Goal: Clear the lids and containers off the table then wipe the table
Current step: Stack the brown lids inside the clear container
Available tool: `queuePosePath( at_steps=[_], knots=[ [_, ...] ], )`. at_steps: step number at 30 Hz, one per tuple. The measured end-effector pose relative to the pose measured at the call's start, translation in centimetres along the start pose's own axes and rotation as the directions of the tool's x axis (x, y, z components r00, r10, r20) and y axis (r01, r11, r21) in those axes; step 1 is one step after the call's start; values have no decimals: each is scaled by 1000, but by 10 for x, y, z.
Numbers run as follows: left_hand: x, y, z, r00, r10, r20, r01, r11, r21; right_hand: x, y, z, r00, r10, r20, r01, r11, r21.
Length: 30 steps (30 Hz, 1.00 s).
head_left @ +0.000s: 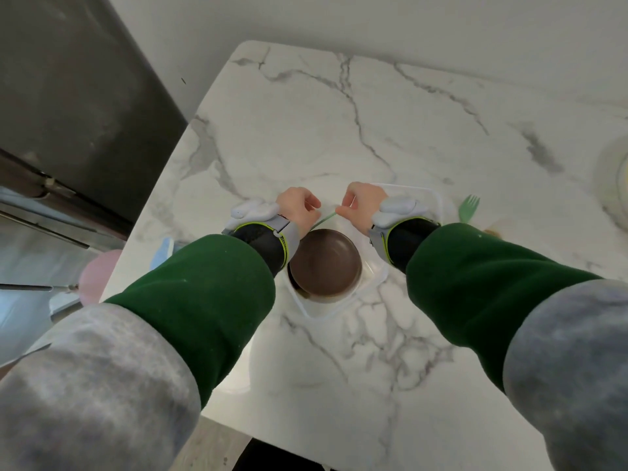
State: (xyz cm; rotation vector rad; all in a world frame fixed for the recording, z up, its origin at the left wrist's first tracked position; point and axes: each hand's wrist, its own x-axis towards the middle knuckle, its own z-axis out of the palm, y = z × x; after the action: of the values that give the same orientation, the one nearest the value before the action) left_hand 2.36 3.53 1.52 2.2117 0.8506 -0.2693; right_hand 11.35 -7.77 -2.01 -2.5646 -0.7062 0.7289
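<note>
A clear plastic container (pixel 373 280) sits mid-table with a brown bowl (pixel 324 266) inside it. My right hand (pixel 362 207) pinches the tip of a thin green utensil (pixel 327 218) just beyond the bowl. The utensil slants down-left under my left hand (pixel 297 207). That hand's fingers are curled over the container's far left corner, and what they grip is hidden. A second clear container or lid (pixel 436 202) lies under my right wrist. A green fork (pixel 469 207) lies on the marble table (pixel 339 113) to the right.
A pale round container (pixel 615 178) shows at the right edge. A dark appliance (pixel 78 107) stands beside the table's left edge. Below that edge are a pink round object (pixel 98 277) and a light blue item (pixel 163 253). A wall runs behind the table.
</note>
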Motion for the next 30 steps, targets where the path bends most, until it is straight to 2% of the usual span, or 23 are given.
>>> queuePosePath(
  at_steps=[4,8,10,13,17,21,25,27,30],
  knots=[
    [8,-3,5,999,-8,40,7,1000,28,4,2,-3,997,64,50,-67,996,59],
    [13,-4,8,999,-6,41,5,1000,26,10,-3,-4,986,120,119,-123,992,19],
    [14,-4,9,999,-9,44,8,999,31,13,-2,-3,984,116,134,-119,993,14],
    [15,-5,10,999,-13,43,11,999,34,12,-2,-4,983,89,161,-105,990,97],
    [14,-3,10,999,-12,49,10,999,48,7,-4,1,991,76,105,-90,987,132],
    [12,2,7,998,-24,51,21,998,60,0,1,-6,990,65,125,-82,987,136],
    [10,13,11,1000,-15,16,14,998,68,-8,15,-18,997,73,23,-76,987,140],
    [9,18,12,1000,-7,2,7,998,67,-11,28,-27,991,128,-26,-124,984,131],
    [8,27,18,1000,19,-13,-18,998,66,-17,61,-44,959,282,-42,-279,959,57]
  ],
)
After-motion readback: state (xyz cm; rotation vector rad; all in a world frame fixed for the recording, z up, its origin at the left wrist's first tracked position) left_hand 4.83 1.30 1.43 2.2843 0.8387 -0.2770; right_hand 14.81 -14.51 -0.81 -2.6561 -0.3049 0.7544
